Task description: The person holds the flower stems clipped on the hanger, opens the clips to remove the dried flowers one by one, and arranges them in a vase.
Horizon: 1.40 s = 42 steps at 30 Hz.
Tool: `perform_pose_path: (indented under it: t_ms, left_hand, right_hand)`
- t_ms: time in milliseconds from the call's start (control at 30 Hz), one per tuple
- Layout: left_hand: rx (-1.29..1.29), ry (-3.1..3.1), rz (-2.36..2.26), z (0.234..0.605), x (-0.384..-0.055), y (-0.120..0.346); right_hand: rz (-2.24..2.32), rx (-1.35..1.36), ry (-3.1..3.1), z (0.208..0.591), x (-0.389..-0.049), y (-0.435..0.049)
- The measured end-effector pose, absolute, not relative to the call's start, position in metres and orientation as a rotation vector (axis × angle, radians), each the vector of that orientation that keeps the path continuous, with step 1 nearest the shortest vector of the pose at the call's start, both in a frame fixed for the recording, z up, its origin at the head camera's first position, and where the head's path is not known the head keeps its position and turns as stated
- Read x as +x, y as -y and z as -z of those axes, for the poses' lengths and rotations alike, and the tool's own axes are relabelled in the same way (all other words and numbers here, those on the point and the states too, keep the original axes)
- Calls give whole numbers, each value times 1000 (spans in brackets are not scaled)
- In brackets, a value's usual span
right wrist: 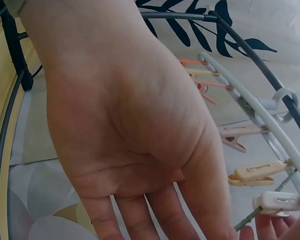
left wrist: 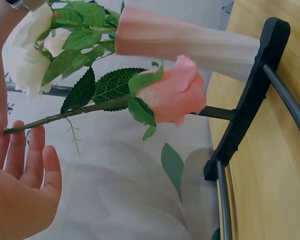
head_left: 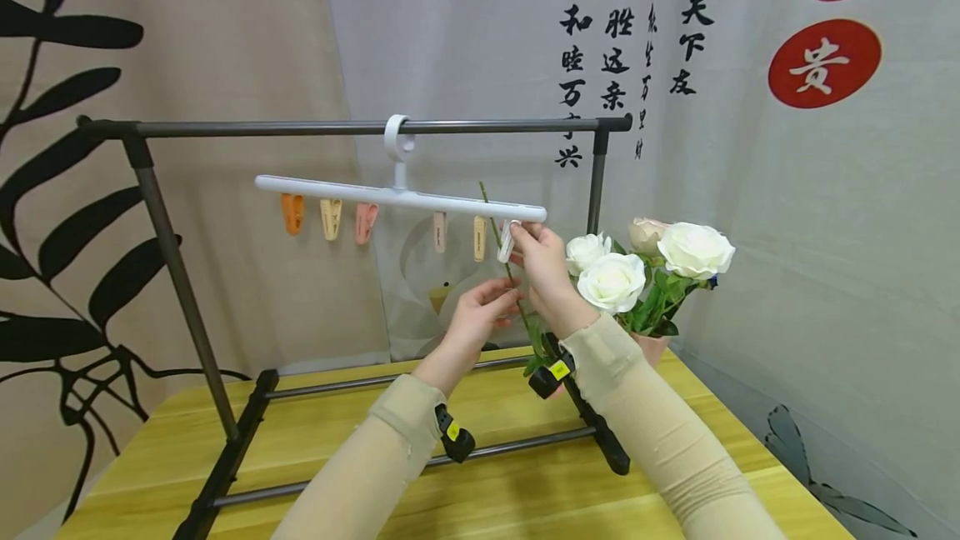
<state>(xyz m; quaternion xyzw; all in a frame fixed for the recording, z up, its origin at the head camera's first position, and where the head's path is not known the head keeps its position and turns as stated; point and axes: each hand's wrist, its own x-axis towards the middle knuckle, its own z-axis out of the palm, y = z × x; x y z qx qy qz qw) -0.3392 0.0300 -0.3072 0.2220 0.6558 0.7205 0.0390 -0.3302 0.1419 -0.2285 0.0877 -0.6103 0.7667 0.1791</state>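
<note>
A rose hangs head down, its pink bloom (left wrist: 172,92) lowest and its stem (head_left: 493,227) rising past a white hanger (head_left: 330,189). My left hand (head_left: 480,315) has its fingertips at this stem below the hanger, thumb and forefinger pinching it. Slightly above, my right hand (head_left: 547,269) pinches a white clothespin (head_left: 506,242) near the hanger's low right end. The stem crosses close by this clothespin (right wrist: 277,201). In the head view the bloom is mostly hidden behind the right wrist.
The hanger hooks over a dark rack bar (head_left: 285,128) and tilts down rightward. Several other clothespins hang along it, including an orange one (head_left: 292,214). White roses (head_left: 611,282) stand in a pink-and-white vase (left wrist: 185,42) at the right. The rack's feet rest on a wooden table (head_left: 480,407).
</note>
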Motion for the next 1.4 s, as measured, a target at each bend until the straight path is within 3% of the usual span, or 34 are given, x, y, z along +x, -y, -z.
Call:
perform_pose_path:
  t_ms: [500,800,1400]
  left_hand:
    - [692,-2002,-2196,328,-335,-30]
    - [733,-2010,-2078,355,-320,-18]
    - [676,-2024,-1949,371,-293,11]
  right_hand:
    - [-2139,220,1601,225,-333,-143]
    - [-2143,222,1597,226,-335,-145]
    - [-2122,199,1576,219,-336,-145]
